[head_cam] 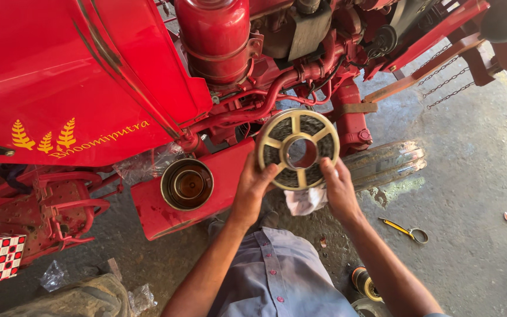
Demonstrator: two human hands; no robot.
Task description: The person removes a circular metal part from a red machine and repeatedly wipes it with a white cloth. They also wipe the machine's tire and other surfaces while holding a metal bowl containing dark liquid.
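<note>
Gripped at its lower rim, a round filter element (297, 149) with a spoked cream end cap is held up in front of the red tractor engine (277, 64). It is clasped on one side by the left hand (252, 186), fingers curled. On the other, the right hand (339, 189) is closed on it, with a white rag (304, 201) pinched underneath. An open metal canister (187, 184) is seen just left.

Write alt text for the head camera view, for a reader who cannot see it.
Two bare hands, left hand and right hand, hold up a round filter element with a spoked end plate and a white cloth beneath it. Behind stands a red tractor; an open metal bowl sits to the left.
</note>
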